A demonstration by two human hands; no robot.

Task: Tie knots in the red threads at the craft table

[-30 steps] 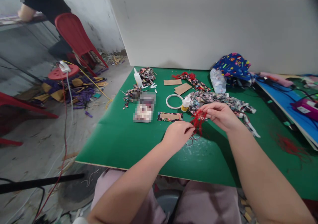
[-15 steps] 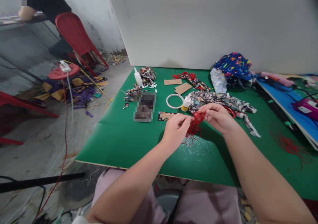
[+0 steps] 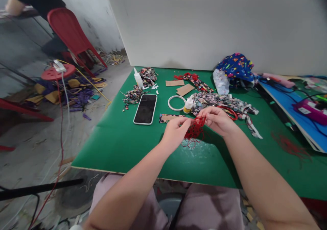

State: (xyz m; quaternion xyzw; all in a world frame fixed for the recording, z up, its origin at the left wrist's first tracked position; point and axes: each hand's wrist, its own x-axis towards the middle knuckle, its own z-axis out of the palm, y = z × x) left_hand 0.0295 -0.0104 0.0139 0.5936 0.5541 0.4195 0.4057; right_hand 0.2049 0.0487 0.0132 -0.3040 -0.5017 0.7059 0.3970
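Note:
A loose tangle of thin red cord hangs between my two hands, over the green table top. My left hand pinches it from the left with thumb and fingertips. On the other side, my right hand grips its upper part between thumb and fingers. Just beyond lie a floral-edged card strip, a small white glue bottle with a yellow label and a white ring. Behind my right hand are red-handled scissors or a red loop, partly hidden, and bunched floral fabric.
A phone lies left of my hands. Farther back are a tall glue bottle, card pieces and blue patterned cloth. At right are more red threads and a blue board. A person sits at far left on a red chair.
The view has shifted slightly, so the table things sit a little farther left. Both hands keep hold of the red cord, with only small finger movement.

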